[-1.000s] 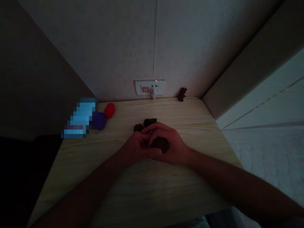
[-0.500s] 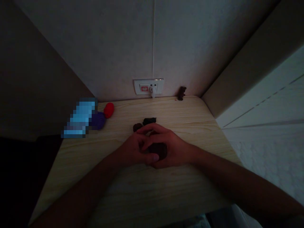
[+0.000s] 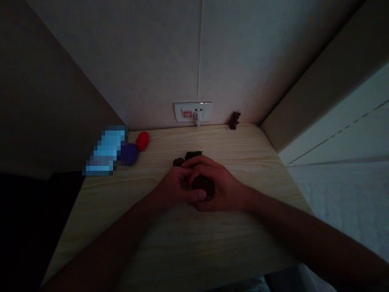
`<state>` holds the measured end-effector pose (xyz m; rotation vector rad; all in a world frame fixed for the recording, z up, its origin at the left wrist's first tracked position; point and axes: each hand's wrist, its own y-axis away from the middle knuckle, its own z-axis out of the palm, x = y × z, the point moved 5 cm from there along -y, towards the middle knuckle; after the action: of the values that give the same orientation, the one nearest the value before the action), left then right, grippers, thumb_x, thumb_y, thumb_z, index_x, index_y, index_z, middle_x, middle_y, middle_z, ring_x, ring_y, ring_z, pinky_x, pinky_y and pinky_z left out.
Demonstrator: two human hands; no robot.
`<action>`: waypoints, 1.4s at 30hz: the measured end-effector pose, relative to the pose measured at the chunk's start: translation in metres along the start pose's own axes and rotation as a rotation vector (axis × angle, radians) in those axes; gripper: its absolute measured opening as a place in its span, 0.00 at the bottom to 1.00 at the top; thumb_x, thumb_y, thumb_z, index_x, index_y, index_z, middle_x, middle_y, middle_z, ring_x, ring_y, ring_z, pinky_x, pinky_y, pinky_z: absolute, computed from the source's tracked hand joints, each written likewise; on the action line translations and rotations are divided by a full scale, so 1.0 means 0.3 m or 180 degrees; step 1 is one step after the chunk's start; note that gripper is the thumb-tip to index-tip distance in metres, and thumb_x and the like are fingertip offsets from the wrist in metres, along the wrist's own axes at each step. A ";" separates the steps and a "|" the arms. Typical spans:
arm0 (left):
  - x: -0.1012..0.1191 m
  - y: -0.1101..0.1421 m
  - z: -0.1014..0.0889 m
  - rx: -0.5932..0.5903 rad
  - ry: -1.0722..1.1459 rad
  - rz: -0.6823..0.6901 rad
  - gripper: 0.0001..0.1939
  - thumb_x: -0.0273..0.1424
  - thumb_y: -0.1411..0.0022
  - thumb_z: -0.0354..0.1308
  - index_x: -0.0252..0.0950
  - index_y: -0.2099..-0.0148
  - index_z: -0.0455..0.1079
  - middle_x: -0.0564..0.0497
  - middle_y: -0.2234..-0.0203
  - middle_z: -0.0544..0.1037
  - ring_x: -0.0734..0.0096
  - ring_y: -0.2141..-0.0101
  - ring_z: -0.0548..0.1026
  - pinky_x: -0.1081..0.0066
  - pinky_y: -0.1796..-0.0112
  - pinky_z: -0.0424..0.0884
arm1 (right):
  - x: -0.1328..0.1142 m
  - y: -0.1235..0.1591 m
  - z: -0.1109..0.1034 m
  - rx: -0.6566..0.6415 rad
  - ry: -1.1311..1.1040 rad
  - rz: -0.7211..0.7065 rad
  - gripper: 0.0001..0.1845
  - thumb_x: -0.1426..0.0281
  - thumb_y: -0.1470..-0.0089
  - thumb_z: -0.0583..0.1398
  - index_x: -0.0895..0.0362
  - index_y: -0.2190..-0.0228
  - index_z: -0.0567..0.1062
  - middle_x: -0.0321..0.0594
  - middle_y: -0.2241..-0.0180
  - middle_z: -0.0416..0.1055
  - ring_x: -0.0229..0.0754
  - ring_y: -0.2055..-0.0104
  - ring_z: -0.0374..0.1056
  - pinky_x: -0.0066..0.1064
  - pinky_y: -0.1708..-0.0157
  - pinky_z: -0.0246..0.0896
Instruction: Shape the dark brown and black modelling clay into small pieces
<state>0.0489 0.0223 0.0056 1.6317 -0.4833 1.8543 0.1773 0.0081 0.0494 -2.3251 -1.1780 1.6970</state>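
Both hands are shifting slightly toward the wall since the previous frame, carrying the dark brown lump (image 3: 206, 185) with them. The right hand (image 3: 226, 188) is curling closed around the lump, and the left hand (image 3: 173, 188) is closing against it, its thumb pressing across the near side. One lump is showing between the palms, matte and rounded; fingers are hiding part of it, so its long axis and any facing are staying unclear

Just beyond the left hand, one small brown piece (image 3: 178, 162), roundish, is lying on the pale, wood-grained surface (image 3: 194, 247). Just beyond the right hand's fingers, one black piece (image 3: 193, 155) is stretching sideways, its outline uneven. Well to the left of the left hand, one purple rounded lump (image 3: 129, 154) and one smooth red oval (image 3: 142, 141) are sitting together, beside one pixelated bluish shape (image 3: 107, 150). Beyond the right hand, near the wall (image 3: 152, 61), one dark brown bear-shaped figure (image 3: 234, 121) is standing upright
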 end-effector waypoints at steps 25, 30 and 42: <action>0.007 0.003 0.020 0.0047 -0.0209 0.0053 0.15 0.38 0.51 0.73 0.33 0.69 0.76 0.53 0.75 0.76 0.73 0.73 0.71 0.74 0.71 0.66 | 0.005 0.006 0.015 -0.0065 -0.0236 0.0054 0.17 0.76 0.59 0.72 0.55 0.67 0.74 0.48 0.45 0.70 0.52 0.43 0.71 0.45 0.46 0.69; -0.024 -0.004 0.028 0.0087 0.0315 -0.0146 0.18 0.39 0.53 0.76 0.32 0.67 0.75 0.53 0.74 0.75 0.73 0.72 0.71 0.73 0.70 0.65 | 0.029 0.026 0.014 0.0464 0.0168 0.0049 0.16 0.75 0.56 0.71 0.53 0.66 0.72 0.48 0.47 0.70 0.50 0.47 0.73 0.42 0.51 0.72; -0.021 0.022 0.044 0.0040 -0.0083 -0.0046 0.17 0.37 0.55 0.76 0.33 0.65 0.79 0.51 0.71 0.80 0.68 0.70 0.75 0.71 0.69 0.69 | -0.020 0.022 0.007 -0.0182 0.0320 -0.0196 0.14 0.74 0.52 0.70 0.53 0.63 0.77 0.49 0.43 0.70 0.52 0.44 0.72 0.40 0.51 0.75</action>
<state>0.0549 0.0077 0.0026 1.6654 -0.4709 1.8309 0.1785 -0.0008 0.0506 -2.3492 -1.2814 1.5275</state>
